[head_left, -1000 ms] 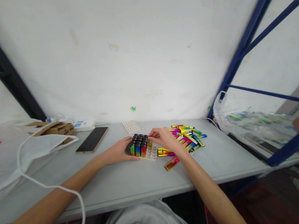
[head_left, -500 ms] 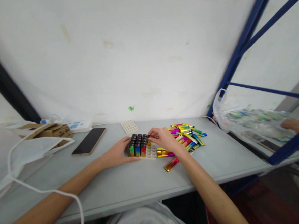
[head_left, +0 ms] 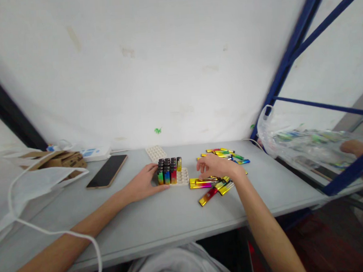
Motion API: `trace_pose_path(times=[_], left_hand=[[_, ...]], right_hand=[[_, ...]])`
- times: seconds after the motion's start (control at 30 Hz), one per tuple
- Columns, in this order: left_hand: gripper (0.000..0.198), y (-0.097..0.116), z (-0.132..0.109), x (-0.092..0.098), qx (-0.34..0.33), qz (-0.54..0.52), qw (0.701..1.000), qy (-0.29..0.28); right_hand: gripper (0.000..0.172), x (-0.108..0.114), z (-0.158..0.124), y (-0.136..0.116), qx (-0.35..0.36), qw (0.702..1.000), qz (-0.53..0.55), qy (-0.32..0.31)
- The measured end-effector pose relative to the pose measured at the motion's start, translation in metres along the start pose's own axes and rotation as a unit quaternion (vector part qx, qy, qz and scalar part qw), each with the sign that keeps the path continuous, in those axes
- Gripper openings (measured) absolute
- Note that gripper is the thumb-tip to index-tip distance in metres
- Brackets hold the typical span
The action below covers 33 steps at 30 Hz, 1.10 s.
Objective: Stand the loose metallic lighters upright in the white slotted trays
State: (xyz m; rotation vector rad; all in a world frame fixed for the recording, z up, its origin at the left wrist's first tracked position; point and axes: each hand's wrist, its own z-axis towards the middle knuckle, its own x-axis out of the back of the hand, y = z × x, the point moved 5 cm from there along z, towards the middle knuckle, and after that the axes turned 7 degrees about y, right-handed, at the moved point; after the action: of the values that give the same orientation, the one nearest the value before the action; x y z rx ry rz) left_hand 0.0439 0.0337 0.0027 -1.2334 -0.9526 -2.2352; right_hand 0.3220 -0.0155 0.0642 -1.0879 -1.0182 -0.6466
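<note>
A white holder tray (head_left: 182, 178) on the grey table (head_left: 161, 215) carries several upright colourful lighters (head_left: 169, 169) with black tops. My left hand (head_left: 141, 184) rests against the tray's left side, fingers curved on the lighters. My right hand (head_left: 217, 166) hovers over the loose pile of shiny lighters (head_left: 224, 158) to the right of the tray, fingers spread and nothing in them. A red-gold lighter (head_left: 207, 197) lies nearest the table's front edge.
A second white tray (head_left: 156, 152) lies behind the first. A black phone (head_left: 107, 171), a white power strip (head_left: 93, 152), a brown box (head_left: 60, 160) and a white bag (head_left: 25, 190) sit at the left. A clear plastic bag (head_left: 302, 147) and another person's hand (head_left: 352, 147) are at the right, behind blue frame bars (head_left: 290, 59).
My right hand has let go of a yellow lighter now standing in the tray and moved right over the loose pile. My left hand stays at the tray.
</note>
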Motion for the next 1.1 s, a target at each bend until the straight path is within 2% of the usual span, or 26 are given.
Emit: trace_pose_path(times=[0.07,0.13,0.27,0.47,0.57,0.77,0.87,0.93,1.03,1.1], left_hand=[[0.080,-0.001,0.000,-0.001,0.003,-0.001,1.000,-0.004],[0.080,-0.001,0.000,-0.002,0.002,-0.005,1.000,-0.005],[0.081,0.000,0.001,0.000,-0.003,-0.011,1.000,-0.005],[0.080,-0.002,0.002,0.001,-0.008,-0.011,1.000,-0.002],[0.080,0.000,0.002,0.002,-0.013,-0.022,1.000,0.004],[0.081,0.003,0.001,0.003,-0.005,-0.018,1.000,0.004],[0.083,0.002,0.001,0.003,-0.003,-0.008,1.000,0.000],[0.085,0.000,0.002,0.002,0.004,-0.003,1.000,-0.001],[0.084,-0.002,0.003,0.002,0.010,-0.007,1.000,0.004],[0.085,-0.004,0.004,0.001,0.011,-0.010,1.000,0.007]], right_hand=[[0.027,-0.006,-0.002,-0.002,-0.004,0.999,-0.015,-0.051],[0.025,-0.013,-0.002,-0.006,-0.011,0.995,-0.050,-0.080],[0.021,-0.018,0.003,-0.010,-0.020,0.993,-0.083,-0.087],[0.004,-0.009,0.010,0.000,0.024,0.997,-0.078,0.000],[0.013,-0.004,0.014,0.006,0.043,0.996,-0.076,0.023],[0.047,0.014,0.013,0.013,0.032,0.997,0.001,0.075],[0.051,0.018,0.012,0.015,-0.003,0.993,0.067,0.095],[0.052,0.020,0.013,0.017,-0.019,0.985,0.094,0.146],[0.053,0.023,0.014,0.016,-0.010,0.967,0.116,0.227],[0.053,0.020,0.016,0.014,-0.004,0.963,0.136,0.232]])
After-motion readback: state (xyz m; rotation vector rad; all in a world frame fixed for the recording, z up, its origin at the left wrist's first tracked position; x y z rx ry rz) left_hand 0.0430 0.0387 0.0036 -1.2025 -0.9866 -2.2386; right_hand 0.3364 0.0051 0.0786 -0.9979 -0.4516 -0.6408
